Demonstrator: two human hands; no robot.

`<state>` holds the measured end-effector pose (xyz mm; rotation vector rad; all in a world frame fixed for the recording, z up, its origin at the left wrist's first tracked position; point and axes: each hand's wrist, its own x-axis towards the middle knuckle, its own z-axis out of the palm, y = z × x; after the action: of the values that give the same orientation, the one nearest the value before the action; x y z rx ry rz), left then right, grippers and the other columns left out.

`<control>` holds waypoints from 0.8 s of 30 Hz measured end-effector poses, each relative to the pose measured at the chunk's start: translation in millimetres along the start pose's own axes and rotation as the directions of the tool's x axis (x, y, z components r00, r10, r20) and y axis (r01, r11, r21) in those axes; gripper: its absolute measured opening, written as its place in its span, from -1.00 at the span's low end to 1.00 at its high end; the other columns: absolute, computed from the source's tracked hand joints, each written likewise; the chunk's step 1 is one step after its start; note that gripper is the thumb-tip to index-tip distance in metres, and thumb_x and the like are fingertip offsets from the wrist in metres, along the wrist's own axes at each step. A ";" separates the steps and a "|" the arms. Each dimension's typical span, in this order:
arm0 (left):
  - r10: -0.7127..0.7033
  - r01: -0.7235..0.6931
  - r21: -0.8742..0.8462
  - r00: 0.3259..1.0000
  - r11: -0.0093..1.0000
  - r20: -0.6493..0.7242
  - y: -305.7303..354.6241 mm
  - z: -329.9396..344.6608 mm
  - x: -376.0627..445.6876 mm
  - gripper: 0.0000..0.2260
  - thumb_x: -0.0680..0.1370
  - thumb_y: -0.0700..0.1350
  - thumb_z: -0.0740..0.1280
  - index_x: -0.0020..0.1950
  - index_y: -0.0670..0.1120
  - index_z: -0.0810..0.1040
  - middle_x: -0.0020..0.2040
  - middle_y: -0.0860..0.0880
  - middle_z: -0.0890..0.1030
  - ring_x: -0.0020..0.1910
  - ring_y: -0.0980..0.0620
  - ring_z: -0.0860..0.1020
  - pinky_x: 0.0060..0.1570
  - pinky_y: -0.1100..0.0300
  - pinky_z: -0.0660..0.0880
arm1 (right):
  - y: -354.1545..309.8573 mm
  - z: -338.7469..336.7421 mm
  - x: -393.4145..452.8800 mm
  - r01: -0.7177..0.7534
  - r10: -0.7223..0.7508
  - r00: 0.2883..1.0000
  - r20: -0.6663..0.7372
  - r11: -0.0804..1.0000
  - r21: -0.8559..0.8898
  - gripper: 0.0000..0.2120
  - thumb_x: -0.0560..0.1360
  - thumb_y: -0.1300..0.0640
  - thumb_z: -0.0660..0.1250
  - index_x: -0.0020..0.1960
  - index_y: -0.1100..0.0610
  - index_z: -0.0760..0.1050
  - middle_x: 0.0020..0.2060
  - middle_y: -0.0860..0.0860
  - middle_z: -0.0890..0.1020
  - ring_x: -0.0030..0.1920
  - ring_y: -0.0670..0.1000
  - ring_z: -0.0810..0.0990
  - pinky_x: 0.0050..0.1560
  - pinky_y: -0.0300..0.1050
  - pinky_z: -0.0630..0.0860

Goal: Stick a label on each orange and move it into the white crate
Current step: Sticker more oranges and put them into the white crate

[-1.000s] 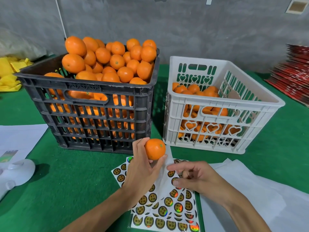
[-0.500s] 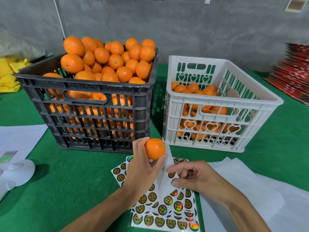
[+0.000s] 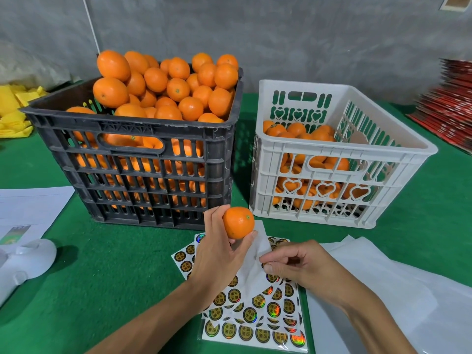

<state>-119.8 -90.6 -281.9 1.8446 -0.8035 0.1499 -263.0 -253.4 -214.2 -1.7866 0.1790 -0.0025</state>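
One orange [image 3: 238, 222] is up in my left hand [image 3: 221, 254], fingers curled round it from the left and below, raised over the sticker sheets [image 3: 255, 315], in front of the gap between the black crate [image 3: 143, 159] and the white crate [image 3: 332, 159]. Step in hand — peeling a label: my right hand [image 3: 298, 267] is down at the sheets, thumb and forefinger pinched together; whether a sticker is already between them I can't tell. Next move, I'd judge, calls for lifting a label free, pressing it on the orange's near face, then carrying the fruit right into the white crate, partly filled. Versus a second ago — orange and left hand barely shifted, right-hand fingers curled tighter at the sheet.
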 end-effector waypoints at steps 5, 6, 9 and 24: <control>0.000 0.000 0.007 1.000 1.000 0.003 0.9 -0.5 -0.1 -0.38 0.52 0.36 0.37 0.47 0.21 0.20 0.36 0.27 0.21 0.11 0.43 0.52 -0.16 0.36 0.60 | 5.2 -4.6 0.6 0.011 -0.009 1.000 0.021 0.997 -0.073 -0.76 0.41 0.01 0.59 0.08 -0.09 0.74 -0.23 -0.15 0.61 -0.17 -0.13 0.56 -0.07 -0.30 0.49; 0.003 -0.003 0.006 1.000 1.000 0.003 0.9 -0.6 -0.2 -0.38 0.52 0.37 0.37 0.47 0.21 0.21 0.36 0.27 0.21 0.11 0.43 0.53 -0.17 0.39 0.58 | 5.9 -5.9 0.1 0.014 -0.011 0.999 0.035 0.996 -0.092 -0.73 0.40 0.01 0.59 0.10 -0.11 0.73 -0.25 -0.16 0.57 -0.19 -0.14 0.53 -0.09 -0.30 0.48; 0.006 -0.006 0.000 1.000 1.000 0.001 0.6 -0.4 -0.2 -0.38 0.53 0.36 0.37 0.47 0.21 0.21 0.36 0.25 0.22 0.11 0.43 0.53 -0.17 0.43 0.58 | 7.5 -8.0 0.0 0.009 -0.002 0.999 0.052 0.990 -0.138 -0.72 0.40 0.02 0.57 0.10 -0.17 0.72 -0.29 -0.19 0.53 -0.24 -0.15 0.48 -0.13 -0.31 0.45; -0.009 0.009 -0.001 1.000 1.000 -0.003 0.9 0.2 0.1 -0.36 0.51 0.37 0.38 0.47 0.19 0.22 0.34 0.27 0.21 0.12 0.44 0.52 -0.12 0.49 0.54 | 8.6 -7.8 -0.1 0.043 -0.042 0.999 0.004 0.982 -0.182 -0.92 0.54 -0.04 0.48 0.01 -0.11 0.75 -0.20 -0.03 0.68 -0.18 -0.11 0.58 -0.10 -0.27 0.48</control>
<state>-120.2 -91.0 -281.2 1.8467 -0.7928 0.1469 -264.9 -262.8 -220.8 -1.9725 0.1445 -0.0170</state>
